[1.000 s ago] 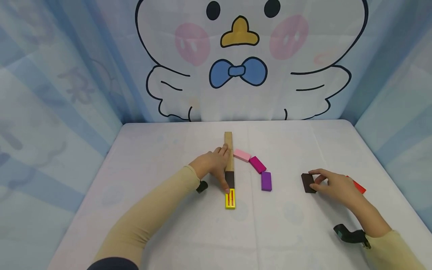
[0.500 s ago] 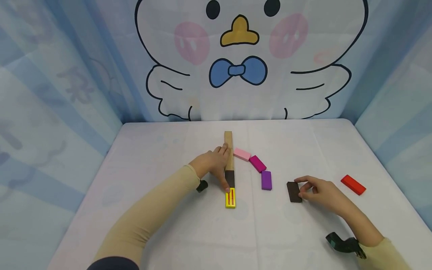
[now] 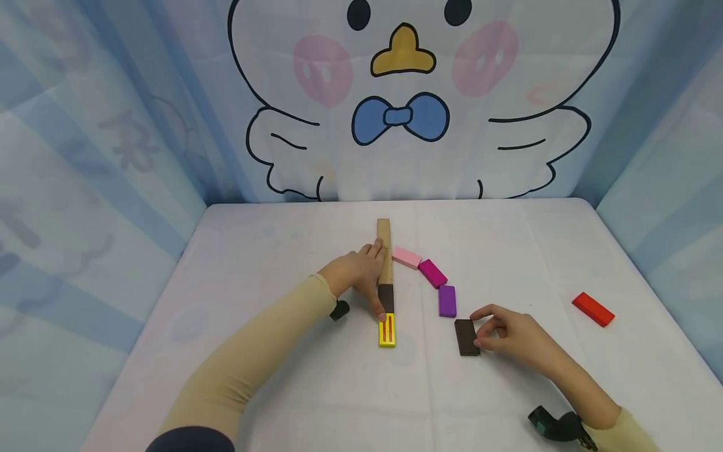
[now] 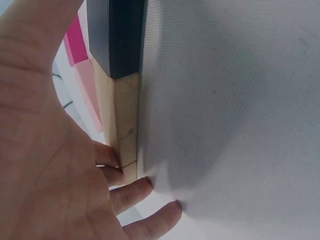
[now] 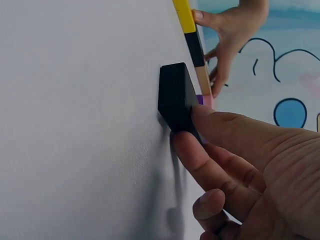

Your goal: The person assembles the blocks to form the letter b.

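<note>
My right hand (image 3: 516, 336) pinches a black block (image 3: 466, 337) between thumb and fingers, just below the purple block (image 3: 447, 301). In the right wrist view the black block (image 5: 175, 95) is tilted, with a shadow beside it. My left hand (image 3: 357, 274) rests along a straight column of blocks, fingers outstretched. Its fingertips touch the wooden blocks (image 3: 384, 232) and its thumb reaches the yellow block (image 3: 386, 336) with red stripes. Between them in the column lies a dark block (image 3: 386, 298). From the column a curve runs through a light pink block (image 3: 407, 258), a magenta block (image 3: 432, 273) and the purple one.
A red block (image 3: 594, 309) lies alone toward the table's right edge. The white-covered table (image 3: 282, 389) meets a printed curtain (image 3: 407, 169) at its far edge. Black wrist cameras hang at both forearms, the right one (image 3: 556, 425) low over the cloth.
My right hand has carried the black block leftward and nearer to me, toward the purple block. The red block, partly covered earlier, is now fully visible. My left hand stays put.
</note>
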`<control>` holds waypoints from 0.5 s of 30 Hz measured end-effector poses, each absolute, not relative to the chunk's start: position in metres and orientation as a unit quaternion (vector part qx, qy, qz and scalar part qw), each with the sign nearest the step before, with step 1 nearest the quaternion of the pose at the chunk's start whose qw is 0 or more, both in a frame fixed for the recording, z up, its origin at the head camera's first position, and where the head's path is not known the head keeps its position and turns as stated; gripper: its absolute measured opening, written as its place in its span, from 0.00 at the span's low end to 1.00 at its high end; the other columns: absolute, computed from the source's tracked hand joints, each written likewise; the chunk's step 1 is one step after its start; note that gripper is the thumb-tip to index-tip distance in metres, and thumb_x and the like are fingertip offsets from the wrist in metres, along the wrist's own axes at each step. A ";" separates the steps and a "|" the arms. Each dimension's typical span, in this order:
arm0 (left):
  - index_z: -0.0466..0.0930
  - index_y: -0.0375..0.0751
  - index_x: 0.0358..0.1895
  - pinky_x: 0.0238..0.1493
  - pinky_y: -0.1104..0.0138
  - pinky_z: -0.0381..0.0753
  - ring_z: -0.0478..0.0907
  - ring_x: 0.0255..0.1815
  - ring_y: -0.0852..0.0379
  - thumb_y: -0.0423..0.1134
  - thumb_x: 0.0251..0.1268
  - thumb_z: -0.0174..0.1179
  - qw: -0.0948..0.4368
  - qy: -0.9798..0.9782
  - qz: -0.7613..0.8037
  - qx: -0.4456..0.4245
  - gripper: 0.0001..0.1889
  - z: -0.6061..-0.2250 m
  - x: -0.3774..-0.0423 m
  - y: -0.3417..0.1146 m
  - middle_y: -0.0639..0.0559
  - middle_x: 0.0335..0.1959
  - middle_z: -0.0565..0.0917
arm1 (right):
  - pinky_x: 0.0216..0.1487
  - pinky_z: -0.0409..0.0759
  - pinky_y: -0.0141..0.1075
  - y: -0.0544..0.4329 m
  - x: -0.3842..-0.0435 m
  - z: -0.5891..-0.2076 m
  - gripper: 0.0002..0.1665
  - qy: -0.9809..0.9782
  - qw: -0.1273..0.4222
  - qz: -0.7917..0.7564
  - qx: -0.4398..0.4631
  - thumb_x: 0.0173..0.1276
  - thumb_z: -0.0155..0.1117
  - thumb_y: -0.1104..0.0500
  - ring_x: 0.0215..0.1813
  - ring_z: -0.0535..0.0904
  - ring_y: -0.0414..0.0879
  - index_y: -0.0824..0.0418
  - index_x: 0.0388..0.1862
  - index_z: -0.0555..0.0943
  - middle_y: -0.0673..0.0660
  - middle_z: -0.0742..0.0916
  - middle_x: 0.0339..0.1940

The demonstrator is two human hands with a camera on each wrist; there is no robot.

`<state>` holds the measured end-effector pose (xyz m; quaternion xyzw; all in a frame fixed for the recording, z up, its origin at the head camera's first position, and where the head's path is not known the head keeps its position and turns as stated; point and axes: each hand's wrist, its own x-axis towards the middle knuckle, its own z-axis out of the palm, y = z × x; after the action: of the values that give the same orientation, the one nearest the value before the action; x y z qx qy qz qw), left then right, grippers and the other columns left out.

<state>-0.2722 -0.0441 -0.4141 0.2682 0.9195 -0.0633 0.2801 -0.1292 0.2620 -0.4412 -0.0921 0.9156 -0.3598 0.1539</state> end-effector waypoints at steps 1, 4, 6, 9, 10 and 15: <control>0.32 0.35 0.84 0.82 0.48 0.56 0.39 0.87 0.41 0.78 0.37 0.74 0.279 0.920 -0.065 0.268 0.82 -0.414 -0.272 -0.044 0.38 0.86 0.30 | 0.32 0.70 0.31 0.260 -0.128 -0.442 0.25 0.914 0.153 -0.365 -0.093 0.65 0.76 0.56 0.28 0.74 0.38 0.59 0.59 0.81 0.45 0.88 0.33; 0.32 0.35 0.84 0.82 0.48 0.57 0.40 0.87 0.41 0.78 0.37 0.74 0.278 0.920 -0.067 0.266 0.82 -0.413 -0.272 -0.044 0.38 0.86 0.30 | 0.35 0.72 0.31 0.254 -0.127 -0.443 0.24 0.912 0.148 -0.370 -0.099 0.66 0.77 0.55 0.31 0.78 0.36 0.59 0.58 0.81 0.45 0.88 0.32; 0.32 0.35 0.84 0.82 0.48 0.57 0.40 0.87 0.41 0.78 0.37 0.74 0.278 0.921 -0.067 0.265 0.82 -0.413 -0.272 -0.044 0.38 0.86 0.30 | 0.35 0.72 0.31 0.251 -0.127 -0.444 0.25 0.912 0.141 -0.371 -0.102 0.65 0.77 0.54 0.30 0.77 0.36 0.59 0.57 0.81 0.44 0.88 0.31; 0.32 0.34 0.84 0.82 0.48 0.57 0.40 0.87 0.41 0.78 0.37 0.74 0.277 0.921 -0.066 0.267 0.82 -0.414 -0.272 -0.044 0.38 0.86 0.30 | 0.33 0.69 0.31 0.247 -0.126 -0.447 0.25 0.916 0.126 -0.369 -0.100 0.64 0.78 0.52 0.28 0.73 0.35 0.58 0.56 0.81 0.43 0.87 0.30; 0.32 0.34 0.84 0.81 0.48 0.57 0.40 0.87 0.41 0.78 0.37 0.74 0.277 0.921 -0.066 0.267 0.82 -0.414 -0.272 -0.044 0.38 0.86 0.30 | 0.32 0.68 0.31 0.246 -0.126 -0.448 0.25 0.918 0.119 -0.366 -0.098 0.64 0.79 0.51 0.27 0.71 0.35 0.57 0.55 0.81 0.43 0.87 0.29; 0.32 0.35 0.84 0.81 0.47 0.57 0.40 0.87 0.41 0.78 0.37 0.74 0.276 0.921 -0.064 0.267 0.82 -0.415 -0.272 -0.044 0.38 0.86 0.30 | 0.28 0.65 0.31 0.240 -0.123 -0.451 0.25 0.935 0.080 -0.335 -0.086 0.62 0.80 0.47 0.24 0.65 0.35 0.54 0.51 0.80 0.41 0.85 0.26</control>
<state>-0.2722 -0.0442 -0.4149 0.2670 0.9211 -0.0639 0.2762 -0.1228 0.2397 -0.4510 -0.0861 0.9350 -0.3346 0.0804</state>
